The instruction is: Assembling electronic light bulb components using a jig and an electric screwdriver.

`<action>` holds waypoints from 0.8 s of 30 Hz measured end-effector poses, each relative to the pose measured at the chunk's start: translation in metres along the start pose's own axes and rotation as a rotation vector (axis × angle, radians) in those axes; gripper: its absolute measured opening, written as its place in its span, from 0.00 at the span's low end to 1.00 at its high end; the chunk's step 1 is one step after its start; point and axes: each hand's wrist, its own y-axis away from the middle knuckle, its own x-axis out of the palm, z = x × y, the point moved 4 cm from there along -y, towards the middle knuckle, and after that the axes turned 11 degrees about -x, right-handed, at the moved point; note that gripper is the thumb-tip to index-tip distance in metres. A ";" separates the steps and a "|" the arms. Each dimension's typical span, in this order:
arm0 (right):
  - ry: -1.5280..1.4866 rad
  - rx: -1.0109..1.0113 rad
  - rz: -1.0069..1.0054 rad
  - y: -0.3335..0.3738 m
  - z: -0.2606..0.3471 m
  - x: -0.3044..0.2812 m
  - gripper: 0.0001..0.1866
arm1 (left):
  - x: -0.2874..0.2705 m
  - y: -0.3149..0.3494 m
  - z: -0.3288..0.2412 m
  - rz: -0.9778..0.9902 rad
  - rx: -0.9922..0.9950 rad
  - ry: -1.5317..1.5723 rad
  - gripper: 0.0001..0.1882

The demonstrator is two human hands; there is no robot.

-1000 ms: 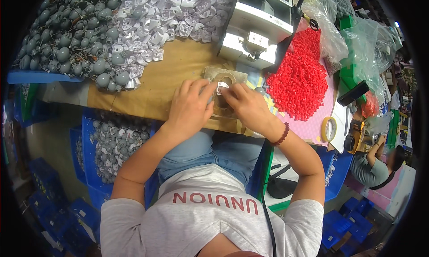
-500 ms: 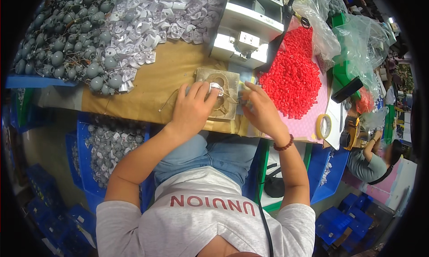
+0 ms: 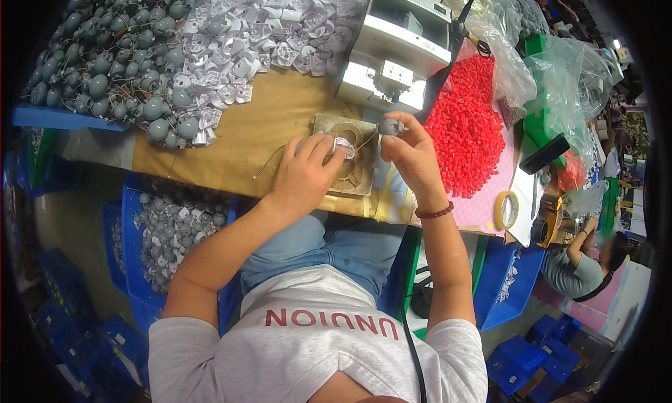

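I have the right hand (image 3: 416, 154) right of the frame's centre, its thumb and fingers pinched on a small grey ball (image 3: 389, 127), from which a thin wire (image 3: 369, 142) runs toward a white piece (image 3: 344, 147). That piece lies on a square metal block (image 3: 323, 126) just above centre; I see the left hand (image 3: 302, 173) touching it with a fingertip, but cannot tell whether those fingers grip it. Red parts (image 3: 465, 137) are heaped at upper right, white pieces (image 3: 273, 32) at upper centre-left, beside a white machine (image 3: 400, 26)
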 end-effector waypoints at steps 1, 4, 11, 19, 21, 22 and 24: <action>0.044 -0.021 0.001 -0.002 -0.004 0.000 0.20 | 0.000 0.000 0.000 0.000 0.002 0.005 0.25; 0.060 -0.006 0.031 -0.007 -0.006 0.004 0.19 | -0.001 -0.001 0.003 0.005 0.013 0.025 0.25; 0.487 0.006 0.202 -0.009 -0.014 0.022 0.15 | -0.004 -0.006 0.011 -0.002 0.062 0.161 0.20; 0.957 -0.165 0.230 -0.011 -0.009 0.027 0.20 | -0.005 -0.006 0.012 -0.003 0.046 0.179 0.18; 0.989 -0.198 0.207 -0.010 -0.010 0.025 0.22 | -0.006 -0.008 0.011 0.006 0.040 0.171 0.18; 1.005 -0.223 0.184 -0.009 -0.012 0.026 0.23 | -0.006 -0.009 0.011 0.015 0.034 0.166 0.18; 1.018 -0.236 0.144 -0.007 -0.014 0.026 0.25 | -0.006 -0.014 0.011 0.052 -0.029 0.162 0.18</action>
